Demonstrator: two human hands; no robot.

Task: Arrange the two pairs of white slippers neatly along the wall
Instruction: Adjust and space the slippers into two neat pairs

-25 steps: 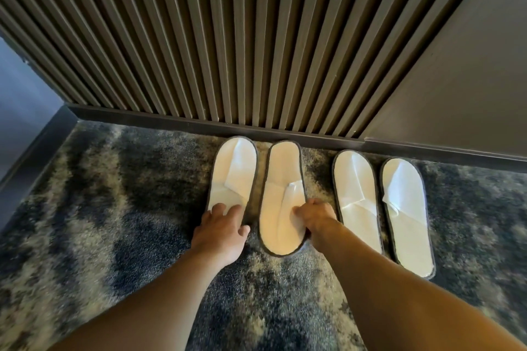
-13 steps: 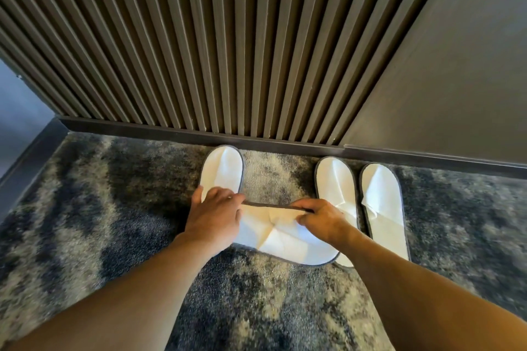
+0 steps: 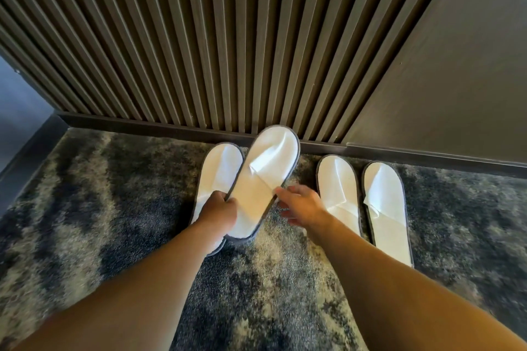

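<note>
I hold the lifted slipper [image 3: 263, 179] in my left hand [image 3: 218, 212], fingers wrapped around its left edge near the heel; it is tilted, toe toward the slatted wall [image 3: 199, 37], heel low over the carpet [image 3: 114, 208]. My right hand [image 3: 299, 205] is blurred, fingers spread loosely at the slipper's right edge; whether it grips I cannot tell. Risk: the one-sided hold looks weak, so the slipper could twist and land skewed or on top of its mate [image 3: 216, 177], which it overlaps from this view. Setting it down crooked would also spoil the gap to the right pair [image 3: 362, 196], which lies flat side by side, toes near the baseboard [image 3: 427, 155]. The held slipper sits between my two hands, above and just right of its mate.
</note>
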